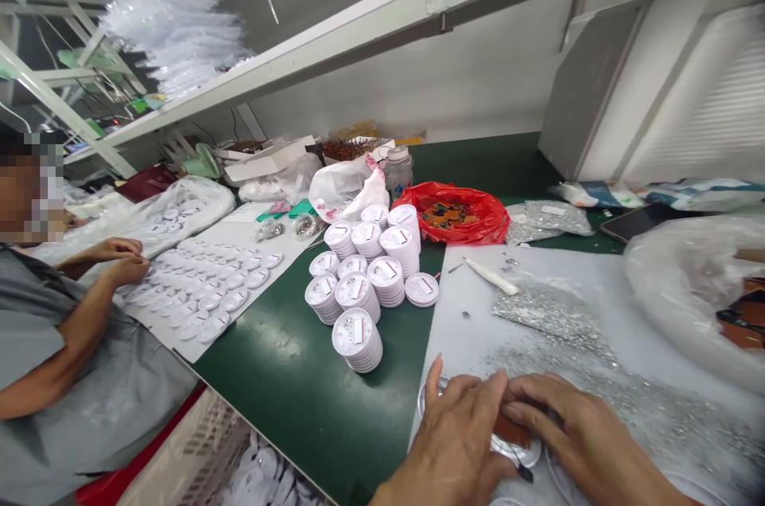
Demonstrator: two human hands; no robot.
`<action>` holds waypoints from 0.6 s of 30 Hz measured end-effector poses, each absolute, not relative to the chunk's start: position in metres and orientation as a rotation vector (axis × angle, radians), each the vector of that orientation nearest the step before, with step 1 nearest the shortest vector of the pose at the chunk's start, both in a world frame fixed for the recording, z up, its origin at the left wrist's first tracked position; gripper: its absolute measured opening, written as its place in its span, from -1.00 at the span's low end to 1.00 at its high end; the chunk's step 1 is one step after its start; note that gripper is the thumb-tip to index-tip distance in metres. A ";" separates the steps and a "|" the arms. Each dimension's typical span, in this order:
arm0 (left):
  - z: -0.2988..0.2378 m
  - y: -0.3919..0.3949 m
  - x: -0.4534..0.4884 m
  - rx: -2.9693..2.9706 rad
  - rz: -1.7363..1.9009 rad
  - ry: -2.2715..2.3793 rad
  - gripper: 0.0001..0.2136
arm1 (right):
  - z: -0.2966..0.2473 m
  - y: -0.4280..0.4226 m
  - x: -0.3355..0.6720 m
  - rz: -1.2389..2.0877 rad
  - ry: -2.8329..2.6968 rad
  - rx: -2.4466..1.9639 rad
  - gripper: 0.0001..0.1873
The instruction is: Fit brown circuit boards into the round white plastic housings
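**Brown flat piece (512, 433) on a white round plastic disc (529, 454)**

The person's left hand (454, 434) arches over the disc's left side; the right hand (577, 422) meets it from the right, fingertips at the brown piece. The fingers hide the contact, so whether either hand grips cannot be told. A small black wire end (524, 474) lies by the disc's near edge. Tiny silvery pieces (550, 319) scatter over the pale grey mat (451, 351). Leftward, stacked white labelled discs (358, 336) stand on the dark green tabletop (256, 366), near an open red plastic bag (499, 223). Farther left sits a grey-clad co-worker (113, 386), hands together.
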State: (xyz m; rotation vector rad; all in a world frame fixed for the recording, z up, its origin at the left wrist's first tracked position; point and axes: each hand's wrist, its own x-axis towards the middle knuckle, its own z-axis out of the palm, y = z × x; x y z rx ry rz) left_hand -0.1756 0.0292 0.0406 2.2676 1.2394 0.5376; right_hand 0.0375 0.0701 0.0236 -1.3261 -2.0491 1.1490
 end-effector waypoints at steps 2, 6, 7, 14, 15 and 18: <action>0.041 0.029 -0.176 2.257 0.537 1.235 -0.05 | 0.021 0.069 0.035 1.080 -2.059 -1.320 -0.64; 0.044 0.027 -0.178 2.211 0.575 1.259 -0.13 | 0.016 0.067 0.030 0.907 -2.085 -1.326 -0.64; 0.046 0.026 -0.178 2.186 0.573 1.270 -0.18 | 0.015 0.067 0.030 0.871 -2.092 -1.333 -0.64; 0.044 0.028 -0.178 2.416 0.561 1.272 -0.77 | 0.016 0.077 0.026 0.775 -2.188 -1.322 -0.71; 0.042 0.029 -0.178 2.472 0.577 1.272 -0.76 | 0.017 0.078 0.025 0.773 -2.197 -1.319 -0.71; 0.035 0.029 -0.177 2.596 0.627 1.277 -0.77 | 0.019 0.079 0.023 0.754 -2.210 -1.306 -0.73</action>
